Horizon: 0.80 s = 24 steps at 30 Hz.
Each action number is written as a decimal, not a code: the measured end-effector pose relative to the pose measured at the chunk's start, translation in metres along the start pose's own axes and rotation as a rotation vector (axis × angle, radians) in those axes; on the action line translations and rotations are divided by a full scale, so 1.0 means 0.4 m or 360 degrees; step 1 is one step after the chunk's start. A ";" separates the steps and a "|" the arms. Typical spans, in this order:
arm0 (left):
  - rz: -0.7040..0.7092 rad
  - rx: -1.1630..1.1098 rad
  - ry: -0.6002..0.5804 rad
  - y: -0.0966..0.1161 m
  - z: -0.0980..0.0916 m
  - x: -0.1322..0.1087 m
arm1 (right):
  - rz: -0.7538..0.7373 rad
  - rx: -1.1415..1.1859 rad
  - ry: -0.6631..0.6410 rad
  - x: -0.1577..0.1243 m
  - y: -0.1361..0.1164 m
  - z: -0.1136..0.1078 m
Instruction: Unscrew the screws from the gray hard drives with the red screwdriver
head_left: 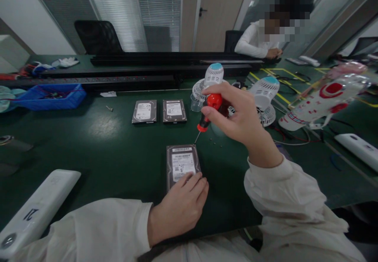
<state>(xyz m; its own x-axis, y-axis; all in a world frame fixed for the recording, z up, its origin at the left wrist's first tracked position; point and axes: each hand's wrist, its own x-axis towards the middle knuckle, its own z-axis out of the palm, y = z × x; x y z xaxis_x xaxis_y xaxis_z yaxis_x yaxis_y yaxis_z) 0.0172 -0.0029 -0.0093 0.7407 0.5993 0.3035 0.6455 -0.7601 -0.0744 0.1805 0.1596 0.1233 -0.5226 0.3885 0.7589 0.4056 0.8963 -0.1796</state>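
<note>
A hard drive (180, 162) with a white label lies flat on the green table (103, 151) in front of me. My left hand (180, 207) rests on its near edge, fingers pressed flat on the casing. My right hand (236, 118) grips a red-handled screwdriver (208, 112), tilted, its thin tip touching the drive's far right corner. A few tiny screws (217, 140) lie on the table just right of the tip.
Two more hard drives (144, 111) (174, 110) lie farther back. Small white fans (265, 96), a blue bin (49, 96), a lone screw (109, 108), white devices (32, 210) (357, 147) and a plastic-wrapped toy (321, 100) surround them. Another person (262, 37) sits at the far side.
</note>
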 end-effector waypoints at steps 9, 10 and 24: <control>-0.0002 -0.0006 0.0016 0.000 -0.002 0.000 | 0.0056 0.0046 -0.0024 -0.006 0.004 0.004; -0.0001 -0.0004 0.0016 0.000 -0.002 0.000 | 0.0048 -0.0009 -0.0026 -0.004 0.004 0.006; -0.0001 0.0001 0.0034 0.002 0.004 0.000 | 0.0200 0.0031 -0.0090 -0.011 0.004 0.003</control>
<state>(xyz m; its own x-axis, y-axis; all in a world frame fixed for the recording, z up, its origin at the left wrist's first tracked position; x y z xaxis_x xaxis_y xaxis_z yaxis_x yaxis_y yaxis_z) 0.0180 -0.0030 -0.0110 0.7361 0.5943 0.3240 0.6461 -0.7595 -0.0748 0.1824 0.1594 0.1187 -0.5102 0.5091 0.6932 0.4562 0.8434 -0.2837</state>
